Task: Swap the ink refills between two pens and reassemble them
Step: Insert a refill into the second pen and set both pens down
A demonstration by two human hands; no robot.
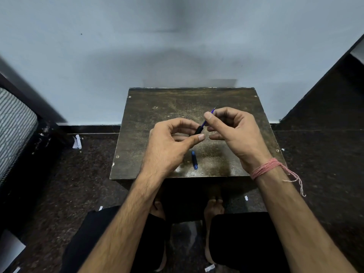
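My left hand point(169, 142) pinches a black pen barrel point(198, 130) above the middle of a small dark table point(149, 115). A thin blue ink refill point(204, 121) sticks out of the barrel's far end, up and to the right. My right hand point(234, 131) grips that refill between thumb and fingers, and its metal tip point(213, 109) shows just past the fingers. A short blue pen part point(194, 160) lies on the table nearer to me, below both hands. No second full pen is visible.
The table stands against a pale wall, with dark speckled floor around it. A striped mattress point(13, 123) is at the left and a dark panel point(334, 91) at the right. Paper scraps point(77, 142) lie on the floor. My knees and bare feet are below the table's front edge.
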